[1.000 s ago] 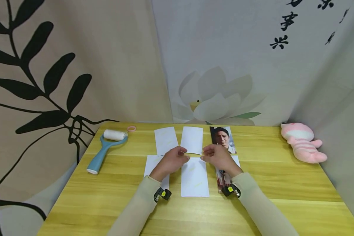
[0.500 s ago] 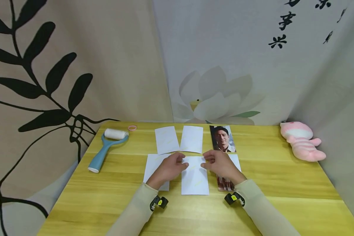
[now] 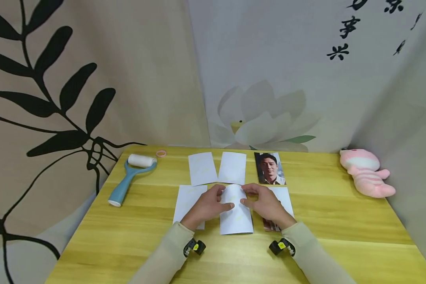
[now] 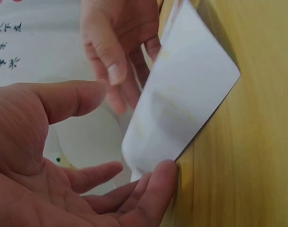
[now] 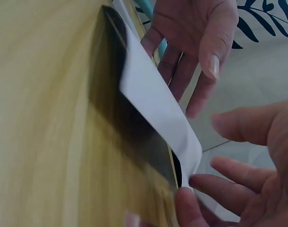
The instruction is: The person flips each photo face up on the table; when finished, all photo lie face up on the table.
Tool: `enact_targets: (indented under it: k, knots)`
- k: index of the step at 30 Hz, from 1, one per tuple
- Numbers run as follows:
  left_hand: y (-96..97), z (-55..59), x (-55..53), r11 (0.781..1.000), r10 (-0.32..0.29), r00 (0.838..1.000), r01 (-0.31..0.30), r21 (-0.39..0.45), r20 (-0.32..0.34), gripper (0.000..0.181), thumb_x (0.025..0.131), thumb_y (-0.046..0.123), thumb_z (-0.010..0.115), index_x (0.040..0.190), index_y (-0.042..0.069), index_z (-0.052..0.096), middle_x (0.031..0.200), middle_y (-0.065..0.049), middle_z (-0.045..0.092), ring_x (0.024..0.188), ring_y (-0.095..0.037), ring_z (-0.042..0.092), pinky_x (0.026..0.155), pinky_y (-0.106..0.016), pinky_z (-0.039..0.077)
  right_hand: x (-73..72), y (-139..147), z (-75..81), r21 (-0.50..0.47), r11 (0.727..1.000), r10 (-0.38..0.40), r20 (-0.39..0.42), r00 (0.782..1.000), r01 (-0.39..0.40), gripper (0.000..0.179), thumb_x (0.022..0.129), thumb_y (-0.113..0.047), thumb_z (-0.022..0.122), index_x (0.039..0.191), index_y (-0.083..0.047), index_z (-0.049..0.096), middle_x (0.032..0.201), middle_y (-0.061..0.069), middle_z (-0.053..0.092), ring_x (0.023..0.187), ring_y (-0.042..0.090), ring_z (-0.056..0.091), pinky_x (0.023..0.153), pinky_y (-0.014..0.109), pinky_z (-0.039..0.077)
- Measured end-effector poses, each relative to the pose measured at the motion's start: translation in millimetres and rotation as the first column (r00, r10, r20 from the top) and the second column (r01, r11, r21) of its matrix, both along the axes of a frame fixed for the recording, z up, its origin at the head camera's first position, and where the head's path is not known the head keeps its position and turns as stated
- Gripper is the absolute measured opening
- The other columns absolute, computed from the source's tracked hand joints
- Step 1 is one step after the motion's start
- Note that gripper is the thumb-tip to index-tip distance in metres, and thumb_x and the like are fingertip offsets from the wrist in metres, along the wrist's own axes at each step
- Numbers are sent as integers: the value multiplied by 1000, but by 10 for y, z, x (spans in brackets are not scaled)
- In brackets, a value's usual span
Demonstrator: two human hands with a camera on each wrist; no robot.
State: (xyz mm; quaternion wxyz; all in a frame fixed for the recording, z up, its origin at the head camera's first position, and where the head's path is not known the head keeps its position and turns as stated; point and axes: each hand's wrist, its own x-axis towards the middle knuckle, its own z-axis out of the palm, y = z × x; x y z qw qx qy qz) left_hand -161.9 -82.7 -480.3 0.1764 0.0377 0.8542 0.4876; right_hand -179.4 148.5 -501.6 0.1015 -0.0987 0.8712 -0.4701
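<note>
A photo print (image 3: 236,221), white back up with faint yellow marks, bows upward between the two hands in the front middle. Its dark underside shows in the right wrist view. The left hand (image 3: 206,204) touches one long side with its fingertips, its thumb standing apart in the left wrist view. On the other side, the right hand (image 3: 266,202) has fingertips at a far corner, with its thumb also off the print. Around them lie white-backed prints: far left (image 3: 203,169), far middle (image 3: 232,167) and near left (image 3: 184,201). A portrait photo (image 3: 271,169) lies face up at far right.
Near right, another white-backed print (image 3: 285,197) overlaps a face-up photo (image 3: 271,225), both partly under the right hand. A blue-handled lint roller (image 3: 129,179) and a pink ring (image 3: 161,153) lie at left. A pink plush toy (image 3: 367,173) rests by the table's right edge.
The front middle print lay flat and is now bowed up between the hands. Both hands have come slightly nearer the front, onto its sides.
</note>
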Motion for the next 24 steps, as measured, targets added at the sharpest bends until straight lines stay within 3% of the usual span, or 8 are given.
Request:
enact_targets:
  k: [3, 6, 9, 13, 17, 20, 24]
  knots:
    - [23, -19, 30, 1000, 1, 1000, -1, 19, -7, 71, 93, 33, 82, 150, 3, 50, 150, -21, 58, 137, -39, 59, 103, -54, 56, 43, -23, 0, -49, 999, -10, 7, 1000, 10, 45, 97, -20, 78, 140, -15, 67, 141, 7, 69, 122, 26, 70, 102, 46, 57]
    - [38, -10, 51, 1000, 12, 1000, -12, 13, -12, 71, 95, 35, 79, 150, 2, 50, 152, -23, 56, 140, -41, 56, 107, -56, 53, 73, -37, 32, -107, 994, -20, 0, 1000, 20, 51, 98, -13, 75, 147, -15, 62, 150, 10, 62, 114, 26, 72, 85, 36, 61]
    - [56, 27, 58, 1000, 20, 999, -20, -10, -26, 64, 98, 36, 76, 148, 3, 53, 151, -23, 57, 141, -41, 54, 111, -57, 50, 79, -53, 80, -165, 985, -53, -5, 999, 51, 59, 97, -8, 75, 152, -14, 54, 157, 13, 53, 107, 23, 73, 75, 29, 59]
    - [81, 90, 64, 1000, 20, 998, -21, -12, -56, 52, 101, 34, 72, 143, 5, 59, 146, -18, 62, 134, -38, 59, 105, -54, 53, 68, -81, 147, -261, 958, -113, 26, 993, 116, 61, 95, -6, 77, 150, -7, 50, 138, 19, 63, 98, 19, 73, 77, 24, 59]
    - [101, 151, 82, 1000, 9, 997, -7, 28, -82, 48, 103, 31, 70, 142, 5, 63, 144, -16, 63, 128, -37, 62, 100, -51, 56, 83, -108, 221, -328, 931, -154, 47, 987, 161, 49, 94, -5, 78, 139, -1, 60, 109, 20, 72, 88, 15, 73, 75, 21, 59]
    - [123, 177, 104, 996, 12, 997, -4, 93, -80, 49, 104, 31, 68, 145, 5, 61, 144, -16, 63, 127, -35, 65, 96, -48, 60, 114, -133, 273, -361, 918, -162, 41, 986, 166, 39, 94, -8, 79, 132, -2, 69, 106, 15, 74, 87, 11, 73, 74, 21, 59]
    - [158, 189, 136, 974, 30, 999, -24, 224, -22, 51, 107, 35, 63, 150, 9, 57, 138, -14, 64, 118, -29, 70, 88, -43, 64, 158, -187, 324, -441, 888, -119, 52, 992, 129, 35, 96, -11, 78, 129, 0, 72, 105, 10, 73, 87, 9, 73, 71, 27, 63]
